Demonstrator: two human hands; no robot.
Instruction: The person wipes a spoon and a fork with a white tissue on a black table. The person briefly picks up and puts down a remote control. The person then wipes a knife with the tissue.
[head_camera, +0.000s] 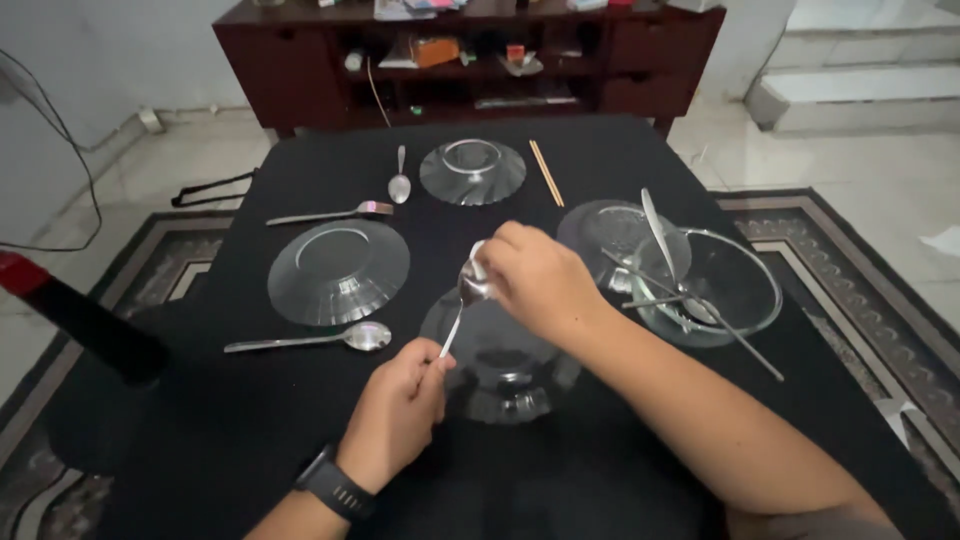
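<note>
Left hand (395, 415) gripping spoon (463, 300), right hand (535, 280) rubbing

Two bare forearms, no sleeves

Left hand (397, 412) has a black, rectangular-faced wristwatch on a ridged band (335, 487) just behind it; right hand (535, 280) and its wrist are unadorned; no rings visible.

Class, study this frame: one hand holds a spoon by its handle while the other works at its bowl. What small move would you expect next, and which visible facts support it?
Probably setting the spoon down by the glass plate beneath it. The left hand grips the handle and the right hand pinches something pale on the bowl, seemingly wiping; the far plate already has spoons beside it.
</note>
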